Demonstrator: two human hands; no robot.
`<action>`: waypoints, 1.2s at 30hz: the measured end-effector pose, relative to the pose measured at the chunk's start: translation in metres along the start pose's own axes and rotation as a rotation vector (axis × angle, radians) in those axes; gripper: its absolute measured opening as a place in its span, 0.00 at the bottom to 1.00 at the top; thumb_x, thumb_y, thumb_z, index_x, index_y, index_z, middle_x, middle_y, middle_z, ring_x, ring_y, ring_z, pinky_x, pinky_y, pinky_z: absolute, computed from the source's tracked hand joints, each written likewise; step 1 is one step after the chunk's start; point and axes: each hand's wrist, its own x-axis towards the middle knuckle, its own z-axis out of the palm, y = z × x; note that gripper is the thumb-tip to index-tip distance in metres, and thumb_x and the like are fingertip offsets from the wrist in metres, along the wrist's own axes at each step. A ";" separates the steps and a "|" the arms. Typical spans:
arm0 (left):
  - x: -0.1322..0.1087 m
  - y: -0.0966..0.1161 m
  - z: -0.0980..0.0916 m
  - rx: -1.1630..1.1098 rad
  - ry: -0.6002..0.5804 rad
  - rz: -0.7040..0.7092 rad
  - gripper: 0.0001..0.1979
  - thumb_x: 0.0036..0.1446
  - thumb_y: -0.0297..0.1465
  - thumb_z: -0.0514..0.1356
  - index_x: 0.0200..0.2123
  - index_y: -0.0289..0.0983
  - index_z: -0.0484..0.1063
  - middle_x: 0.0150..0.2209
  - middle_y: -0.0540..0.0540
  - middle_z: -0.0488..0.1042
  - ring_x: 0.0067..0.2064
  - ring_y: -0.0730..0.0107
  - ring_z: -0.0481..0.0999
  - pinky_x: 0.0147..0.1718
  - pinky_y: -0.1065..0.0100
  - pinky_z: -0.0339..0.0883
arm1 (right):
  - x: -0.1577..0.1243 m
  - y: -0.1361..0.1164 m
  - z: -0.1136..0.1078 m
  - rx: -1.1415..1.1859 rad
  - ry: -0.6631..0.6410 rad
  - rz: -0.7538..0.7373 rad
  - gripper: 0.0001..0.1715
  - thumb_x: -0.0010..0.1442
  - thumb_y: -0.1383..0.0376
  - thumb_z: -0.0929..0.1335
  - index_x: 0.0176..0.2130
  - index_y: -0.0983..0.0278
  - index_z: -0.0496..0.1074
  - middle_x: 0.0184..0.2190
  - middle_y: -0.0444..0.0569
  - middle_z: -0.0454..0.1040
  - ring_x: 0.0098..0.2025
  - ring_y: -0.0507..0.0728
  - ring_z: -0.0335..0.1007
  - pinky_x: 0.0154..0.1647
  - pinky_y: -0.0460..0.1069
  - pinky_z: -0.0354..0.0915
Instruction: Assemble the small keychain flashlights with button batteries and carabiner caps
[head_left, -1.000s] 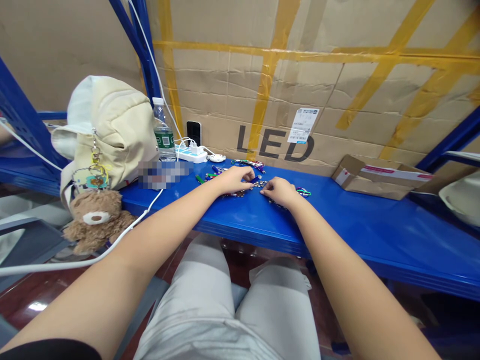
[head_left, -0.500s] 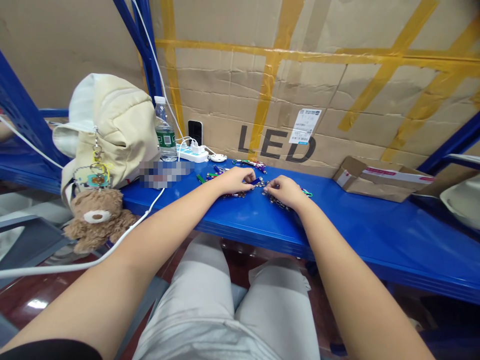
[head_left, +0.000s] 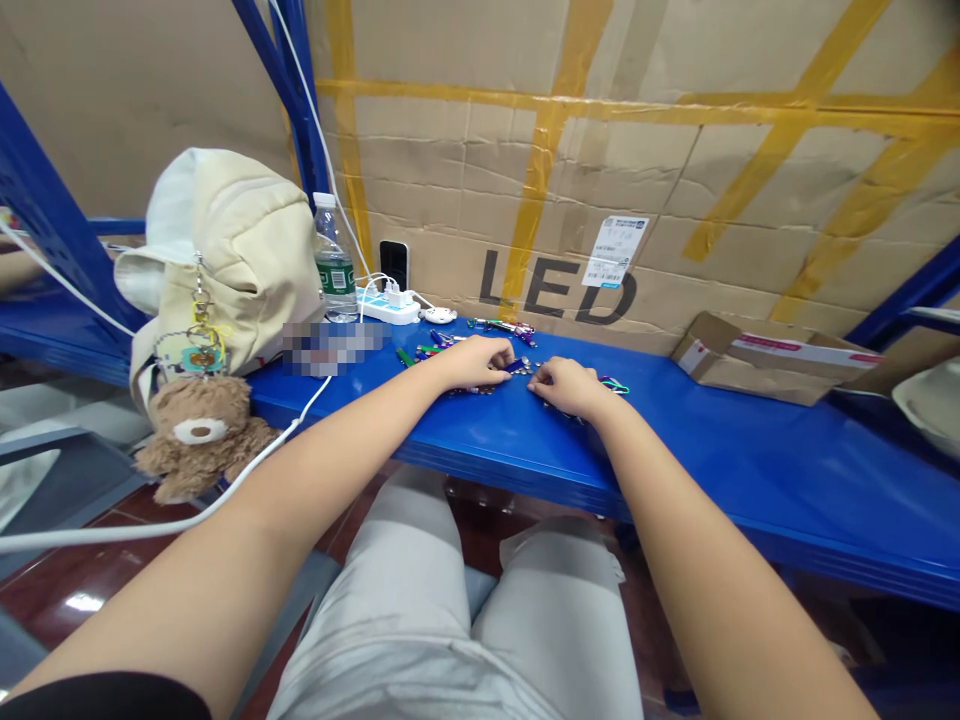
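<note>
My left hand (head_left: 476, 362) rests on the blue steel shelf (head_left: 720, 450), its fingertips beside a small blue cylindrical piece (head_left: 514, 366). My right hand (head_left: 566, 387) lies curled a little to the right, over scattered small metal rings (head_left: 529, 368). Just past its fingers is a tangle of coloured carabiner clips (head_left: 613, 385). More coloured keychain pieces (head_left: 420, 351) lie farther left, and a row of metal-and-purple ones (head_left: 510, 326) lies along the back. My palms hide whatever lies under them, so I cannot tell if either hand holds a piece.
A cream backpack (head_left: 225, 260) with a teddy bear (head_left: 201, 430) hanging from it stands at the left. Behind it are a water bottle (head_left: 335, 270) and a power strip (head_left: 388, 307) with white cables. A flattened cardboard box (head_left: 769, 365) lies at the right.
My right hand has lowered and flattened over the rings, and my left hand has shifted slightly right. The whole view has drifted slightly with my head.
</note>
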 end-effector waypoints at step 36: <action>0.001 -0.001 -0.004 -0.001 0.078 -0.009 0.12 0.51 0.32 0.61 0.40 0.35 0.70 0.40 0.45 0.77 0.41 0.66 0.75 0.43 0.66 0.68 | -0.088 0.023 -0.008 0.488 0.431 -0.194 0.15 0.61 0.56 0.62 0.32 0.61 0.72 0.36 0.50 0.73 0.41 0.57 0.69 0.46 0.51 0.63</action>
